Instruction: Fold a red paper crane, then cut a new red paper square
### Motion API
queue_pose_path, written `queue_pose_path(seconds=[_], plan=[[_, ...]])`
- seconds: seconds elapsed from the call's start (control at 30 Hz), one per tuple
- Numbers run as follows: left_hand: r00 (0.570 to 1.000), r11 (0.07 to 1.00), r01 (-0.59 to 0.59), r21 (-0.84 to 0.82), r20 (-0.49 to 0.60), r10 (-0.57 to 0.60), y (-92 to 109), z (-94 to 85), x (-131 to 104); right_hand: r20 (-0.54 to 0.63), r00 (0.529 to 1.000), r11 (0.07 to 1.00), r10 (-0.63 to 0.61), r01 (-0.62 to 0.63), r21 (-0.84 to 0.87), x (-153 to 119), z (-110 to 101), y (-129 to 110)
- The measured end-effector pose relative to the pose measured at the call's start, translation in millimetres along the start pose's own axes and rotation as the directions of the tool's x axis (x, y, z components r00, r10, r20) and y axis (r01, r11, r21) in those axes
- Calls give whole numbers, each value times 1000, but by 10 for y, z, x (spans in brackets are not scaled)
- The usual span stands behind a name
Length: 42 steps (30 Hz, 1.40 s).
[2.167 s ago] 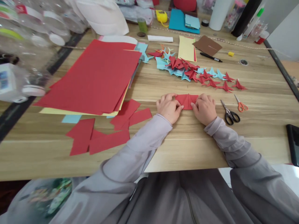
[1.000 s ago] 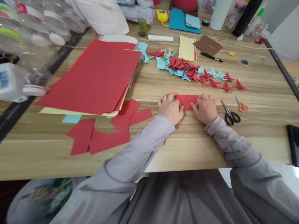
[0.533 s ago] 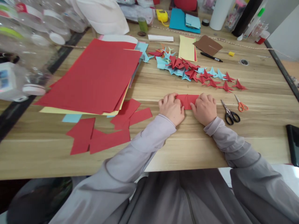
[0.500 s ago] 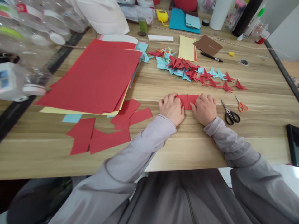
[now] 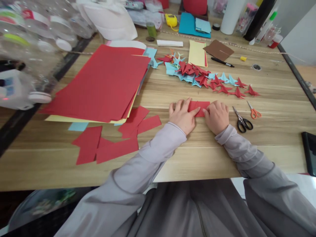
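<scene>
Wood-grained tabletop [image 5: 217, 158] fills most of the frame, with clear plastic bottles [image 5: 37, 24] crowding the upper left. At center, a small folded red paper [image 5: 204, 105] lies flat on the wood between the person's two hands. Half a second ago, the left hand [image 5: 182, 115] had its fingers bent at the paper's left end; now its fingers are spread, and the thumb reaches farther across the red surface. The right hand [image 5: 217, 115] remains curled at the right end, its thumb against the paper; whether it pinches the paper cannot be told. The view has also shifted slightly.

The left hand hides the left part of the folded paper, so its fold lines show only partly. A black phone-like object [image 5: 309, 153] is cut off at the right edge, and a white cylindrical bottle [image 5: 229, 18] is cut off at the top.

At lower left, beneath the table edge, a grey container [image 5: 18, 214] holds blurred, greenish items too indistinct to name. In the upper right, a clear container [image 5: 247, 21] has pinkish contents, also unclear. The bottles at upper left look transparent, several with white caps.
</scene>
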<state>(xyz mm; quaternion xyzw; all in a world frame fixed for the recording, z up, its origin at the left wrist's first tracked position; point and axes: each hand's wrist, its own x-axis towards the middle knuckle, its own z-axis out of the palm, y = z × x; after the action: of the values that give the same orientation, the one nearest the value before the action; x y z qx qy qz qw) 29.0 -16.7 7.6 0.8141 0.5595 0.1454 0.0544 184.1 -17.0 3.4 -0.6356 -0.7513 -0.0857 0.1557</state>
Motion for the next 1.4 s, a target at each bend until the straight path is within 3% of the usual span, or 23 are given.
queue_pose_path(seconds=[0.13, 0.27, 0.47, 0.77, 1.0, 1.17, 1.27, 1.33, 1.4], plan=[[1000, 1000, 5, -3, 24, -5, -13, -6, 13, -42, 971, 971, -237, 239, 31, -100, -37, -28], [999, 1000, 12, -12, 31, -12, -26, -10, 11, 9, 942, 942, -335, 334, 15, -170, -97, -87], [999, 999, 16, -31, 40, -15, -32, -26, 11, 128, 938, 946, -323, 323, 26, -203, -139, -76], [999, 998, 24, -56, 36, -22, -26, -25, 22, 64, 966, 968, -249, 247, 37, -290, -158, 96], [1000, 998, 19, -63, 24, -17, -29, -6, 30, 23, 979, 971, -200, 195, 138, -322, -145, 122], [1000, 998, 11, -68, 24, -10, -29, 3, 38, 2, 997, 921, -76, 69, 384, -294, -138, 201], [999, 997, 16, -75, 39, -13, -22, -1, 44, 89, 986, 785, 142, -167, 597, -194, -171, 242], [999, 997, 19, -75, 48, -15, -19, -2, 48, 287, 916, 585, 280, -400, 705, -88, -222, 237], [999, 997, 16, -70, 50, -12, -18, 0, 51, 513, 796, 386, 321, -605, 697, 35, -286, 204]])
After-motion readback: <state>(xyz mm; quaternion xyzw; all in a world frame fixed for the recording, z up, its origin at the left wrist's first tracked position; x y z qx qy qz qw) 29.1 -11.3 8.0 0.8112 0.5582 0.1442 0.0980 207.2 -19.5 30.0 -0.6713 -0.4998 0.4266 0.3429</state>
